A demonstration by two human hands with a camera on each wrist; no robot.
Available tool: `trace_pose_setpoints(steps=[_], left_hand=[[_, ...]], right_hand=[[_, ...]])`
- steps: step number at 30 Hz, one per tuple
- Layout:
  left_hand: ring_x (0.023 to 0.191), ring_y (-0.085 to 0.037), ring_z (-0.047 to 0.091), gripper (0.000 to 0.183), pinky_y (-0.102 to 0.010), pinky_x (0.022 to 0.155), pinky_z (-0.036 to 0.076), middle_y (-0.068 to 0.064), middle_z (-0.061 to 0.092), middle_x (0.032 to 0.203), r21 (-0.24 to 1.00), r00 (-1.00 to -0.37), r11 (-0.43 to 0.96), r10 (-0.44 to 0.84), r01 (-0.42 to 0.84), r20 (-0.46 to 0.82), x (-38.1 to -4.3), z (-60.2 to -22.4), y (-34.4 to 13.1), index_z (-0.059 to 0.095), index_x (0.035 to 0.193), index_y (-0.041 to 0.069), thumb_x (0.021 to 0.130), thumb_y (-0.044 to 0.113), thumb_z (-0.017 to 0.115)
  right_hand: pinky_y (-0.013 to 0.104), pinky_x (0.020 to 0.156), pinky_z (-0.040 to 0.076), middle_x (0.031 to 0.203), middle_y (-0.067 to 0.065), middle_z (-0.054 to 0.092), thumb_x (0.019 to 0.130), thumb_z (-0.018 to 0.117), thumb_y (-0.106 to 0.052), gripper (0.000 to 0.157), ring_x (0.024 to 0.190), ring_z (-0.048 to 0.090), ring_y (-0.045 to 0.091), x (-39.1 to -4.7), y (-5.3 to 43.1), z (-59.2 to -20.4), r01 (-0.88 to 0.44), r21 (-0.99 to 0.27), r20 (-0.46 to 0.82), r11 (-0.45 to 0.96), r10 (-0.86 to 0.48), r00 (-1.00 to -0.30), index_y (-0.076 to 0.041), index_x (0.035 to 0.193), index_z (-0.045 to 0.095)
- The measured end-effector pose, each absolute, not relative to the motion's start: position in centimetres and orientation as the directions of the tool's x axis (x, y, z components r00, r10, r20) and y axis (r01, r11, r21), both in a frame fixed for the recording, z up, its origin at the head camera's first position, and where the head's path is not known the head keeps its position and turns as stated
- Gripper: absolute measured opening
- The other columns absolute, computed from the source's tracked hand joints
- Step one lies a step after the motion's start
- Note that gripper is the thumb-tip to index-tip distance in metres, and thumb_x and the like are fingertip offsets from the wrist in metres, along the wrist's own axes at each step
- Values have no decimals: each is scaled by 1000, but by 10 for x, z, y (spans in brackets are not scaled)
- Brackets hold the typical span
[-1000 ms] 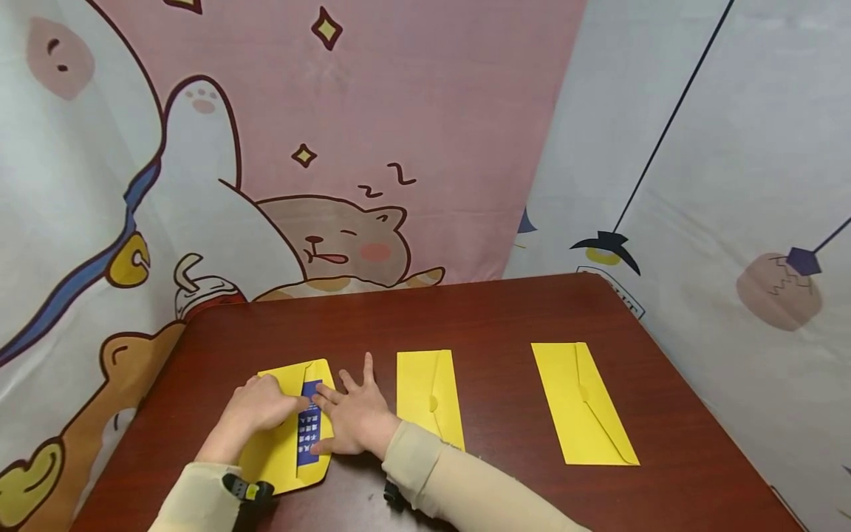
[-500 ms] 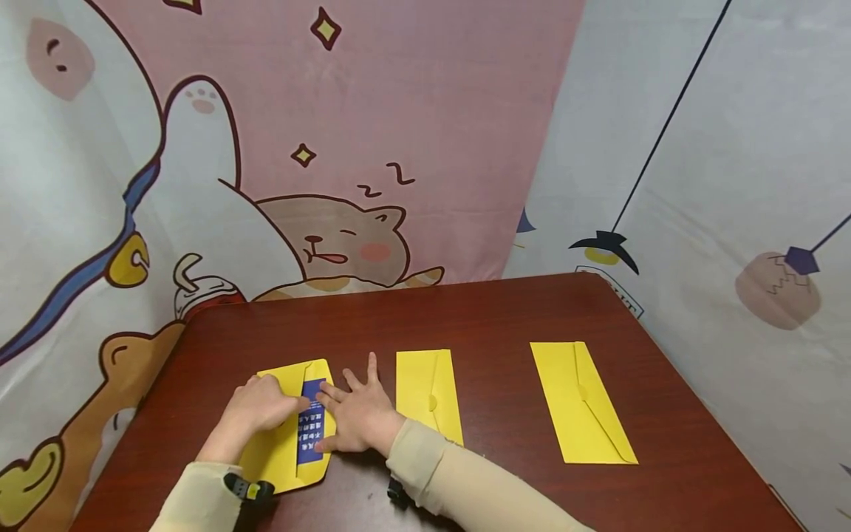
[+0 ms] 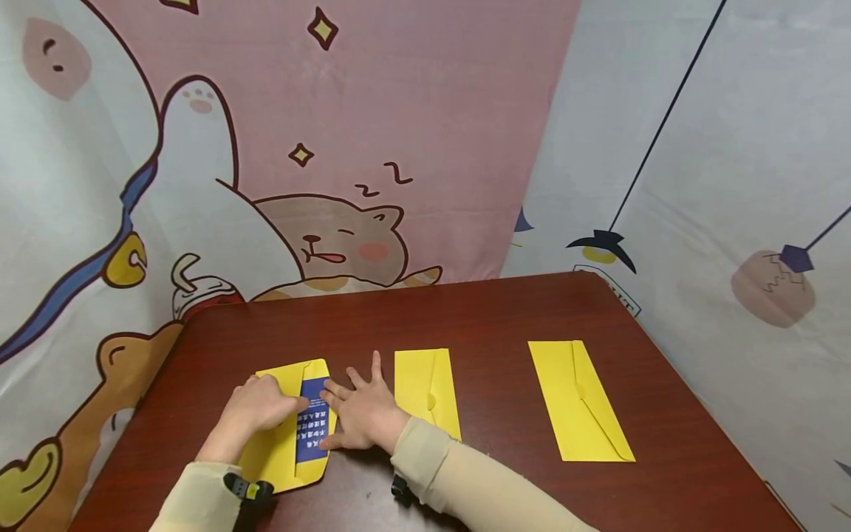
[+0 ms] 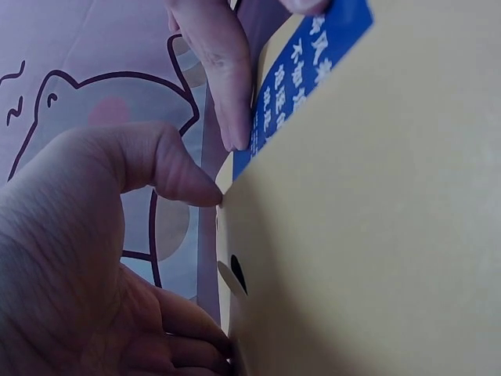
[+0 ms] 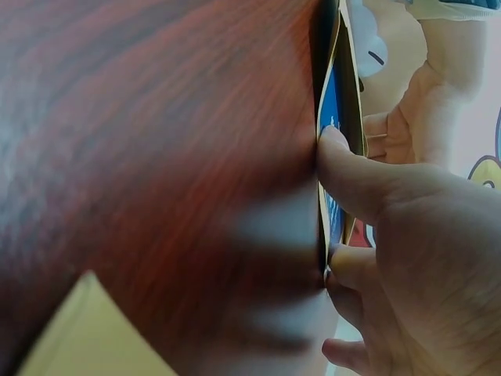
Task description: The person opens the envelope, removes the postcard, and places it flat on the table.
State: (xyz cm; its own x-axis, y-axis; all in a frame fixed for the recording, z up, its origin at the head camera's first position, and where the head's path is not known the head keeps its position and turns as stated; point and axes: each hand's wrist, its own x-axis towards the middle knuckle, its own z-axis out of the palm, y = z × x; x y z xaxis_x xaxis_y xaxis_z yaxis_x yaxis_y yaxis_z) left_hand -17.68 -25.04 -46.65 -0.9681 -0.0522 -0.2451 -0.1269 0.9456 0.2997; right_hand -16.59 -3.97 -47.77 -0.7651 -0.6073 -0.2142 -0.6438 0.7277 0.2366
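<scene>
Seemingly, blue card (image 3: 312,432) lies against right grip (image 3: 362,417).

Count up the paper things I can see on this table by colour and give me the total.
Yellow: 3 (open envelope, middle envelope, right envelope)
Blue: 1 (printed card, partly inside the open envelope)
Total: 4 visible

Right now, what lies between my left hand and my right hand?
In the head view, a blue printed sheet, partly inside the leftmost yellow envelope, lies between your left hand and right hand.
</scene>
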Motion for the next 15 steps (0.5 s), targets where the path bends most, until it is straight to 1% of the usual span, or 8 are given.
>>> trace_pose_setpoints(steps=[6, 15], left_hand=[[85, -34, 54, 63, -49, 75, 46, -14, 58, 86, 298, -969, 947, -45, -119, -244, -177, -467, -251, 68, 102, -8, 82, 51, 77], [86, -33, 54, 63, -48, 74, 45, -13, 57, 86, 304, -970, 945, -48, -122, -240, -177, -469, -251, 68, 102, -7, 82, 51, 78]], right_hand=[[74, 119, 4, 169, -25, 24, 88, 28, -94, 92, 158, 27, 20, -165, -36, -475, -642, 248, -211, 725, -606, -766, -46, 166, 29], [74, 119, 4, 169, -25, 25, 89, 28, -93, 91, 157, 27, 19, -165, -34, -474, -639, 255, -210, 725, -604, -769, -45, 166, 30]])
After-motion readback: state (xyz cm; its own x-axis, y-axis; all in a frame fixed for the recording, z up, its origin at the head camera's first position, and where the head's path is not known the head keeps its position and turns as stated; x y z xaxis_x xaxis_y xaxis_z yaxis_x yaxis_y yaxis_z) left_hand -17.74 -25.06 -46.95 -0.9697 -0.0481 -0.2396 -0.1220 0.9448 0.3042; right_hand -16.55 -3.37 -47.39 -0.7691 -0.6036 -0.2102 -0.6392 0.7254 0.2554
